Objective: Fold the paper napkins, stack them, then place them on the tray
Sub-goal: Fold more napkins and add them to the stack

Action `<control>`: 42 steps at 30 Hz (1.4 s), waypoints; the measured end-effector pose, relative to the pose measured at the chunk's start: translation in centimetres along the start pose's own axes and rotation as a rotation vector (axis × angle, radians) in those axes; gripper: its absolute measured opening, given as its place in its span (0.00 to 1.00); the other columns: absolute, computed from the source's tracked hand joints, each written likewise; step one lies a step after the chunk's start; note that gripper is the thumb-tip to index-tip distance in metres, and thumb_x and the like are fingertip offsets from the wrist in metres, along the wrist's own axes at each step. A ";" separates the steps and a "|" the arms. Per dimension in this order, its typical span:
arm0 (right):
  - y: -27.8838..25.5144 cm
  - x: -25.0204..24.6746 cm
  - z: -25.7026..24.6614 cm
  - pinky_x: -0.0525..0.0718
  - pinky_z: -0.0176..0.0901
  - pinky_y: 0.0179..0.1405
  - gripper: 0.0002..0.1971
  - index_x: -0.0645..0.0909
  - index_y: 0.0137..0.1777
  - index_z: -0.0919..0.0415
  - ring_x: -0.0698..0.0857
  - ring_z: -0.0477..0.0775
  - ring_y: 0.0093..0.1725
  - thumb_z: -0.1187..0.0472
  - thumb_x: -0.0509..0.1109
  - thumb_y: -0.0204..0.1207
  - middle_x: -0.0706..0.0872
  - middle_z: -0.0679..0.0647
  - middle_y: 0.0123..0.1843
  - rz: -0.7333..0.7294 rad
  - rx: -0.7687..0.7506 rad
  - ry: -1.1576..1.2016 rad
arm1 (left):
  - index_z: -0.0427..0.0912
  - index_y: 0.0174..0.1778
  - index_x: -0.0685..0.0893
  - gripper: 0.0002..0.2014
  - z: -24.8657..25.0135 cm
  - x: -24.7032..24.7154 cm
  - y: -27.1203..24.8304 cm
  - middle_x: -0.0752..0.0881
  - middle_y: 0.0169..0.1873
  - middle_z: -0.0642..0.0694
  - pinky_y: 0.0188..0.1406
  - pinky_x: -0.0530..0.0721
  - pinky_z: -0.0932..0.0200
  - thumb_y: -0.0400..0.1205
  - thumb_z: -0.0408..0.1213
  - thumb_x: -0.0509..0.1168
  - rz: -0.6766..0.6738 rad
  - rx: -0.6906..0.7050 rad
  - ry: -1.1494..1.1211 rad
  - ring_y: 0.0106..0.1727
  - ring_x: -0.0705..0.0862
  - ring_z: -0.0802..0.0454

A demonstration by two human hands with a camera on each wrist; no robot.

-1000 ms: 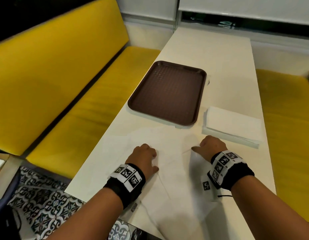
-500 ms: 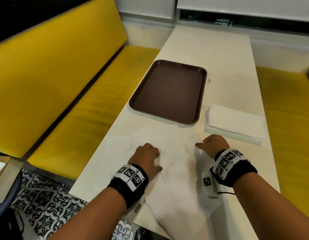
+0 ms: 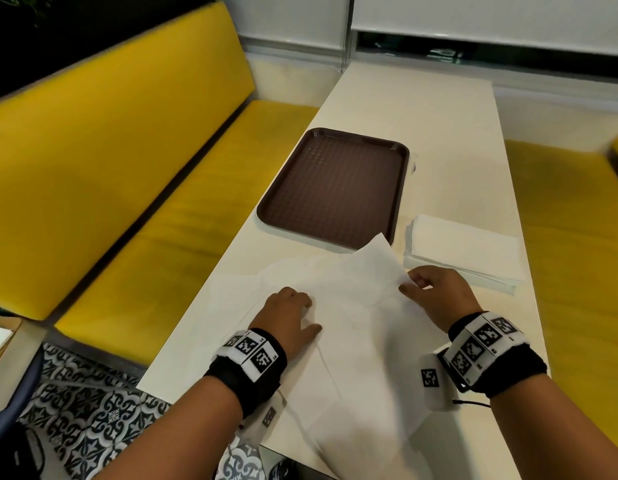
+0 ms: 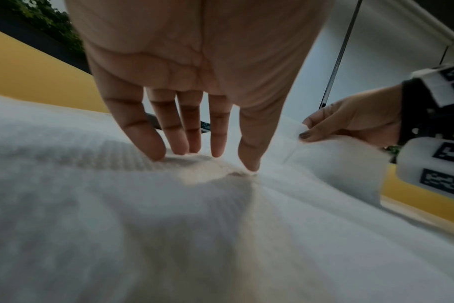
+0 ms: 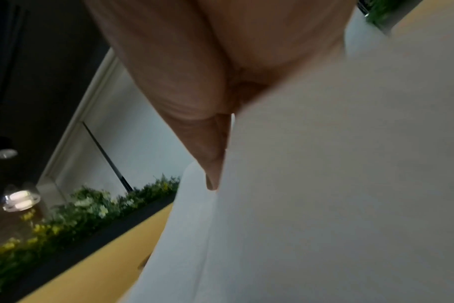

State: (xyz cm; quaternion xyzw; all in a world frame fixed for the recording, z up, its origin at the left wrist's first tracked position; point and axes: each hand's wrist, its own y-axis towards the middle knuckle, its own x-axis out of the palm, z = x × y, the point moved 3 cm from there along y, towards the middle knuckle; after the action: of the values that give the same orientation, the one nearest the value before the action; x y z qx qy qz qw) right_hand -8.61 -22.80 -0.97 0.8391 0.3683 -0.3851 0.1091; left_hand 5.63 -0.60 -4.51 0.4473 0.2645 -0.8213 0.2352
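Observation:
A large unfolded white napkin (image 3: 356,341) lies spread on the near end of the cream table (image 3: 422,116). My left hand (image 3: 288,315) presses down on it with straight fingers (image 4: 153,143), near its middle. My right hand (image 3: 432,289) pinches the napkin's right edge and lifts a corner flap (image 3: 380,261) off the table. In the left wrist view the right hand (image 4: 350,123) holds that raised edge. The right wrist view shows mostly white napkin (image 5: 337,184) against the thumb. An empty brown tray (image 3: 335,188) sits further back.
A stack of folded white napkins (image 3: 463,251) lies right of the tray, just beyond my right hand. Yellow bench seats (image 3: 127,168) run along both sides of the table. A patterned tile floor (image 3: 86,410) shows at the lower left.
My right hand has taken the napkin's right edge and raised its corner, which lay flat a second ago. The left hand stays pressing on the napkin.

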 end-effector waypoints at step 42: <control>-3.1 -16.3 2.7 0.89 0.43 0.32 0.29 0.84 0.28 0.64 0.88 0.56 0.30 0.38 0.61 0.71 0.88 0.61 0.31 0.056 0.092 1.199 | 0.40 0.51 0.91 0.26 14.8 -9.0 5.2 0.89 0.50 0.39 0.54 0.86 0.51 0.85 0.56 0.54 -0.214 -0.025 -1.417 0.50 0.88 0.45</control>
State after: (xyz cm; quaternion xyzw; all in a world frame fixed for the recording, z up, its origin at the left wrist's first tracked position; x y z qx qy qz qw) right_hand -19.37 -30.58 9.36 0.9233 0.3264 0.1425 -0.1439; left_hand 4.19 -12.68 8.87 -0.2248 0.1000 -0.9298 0.2737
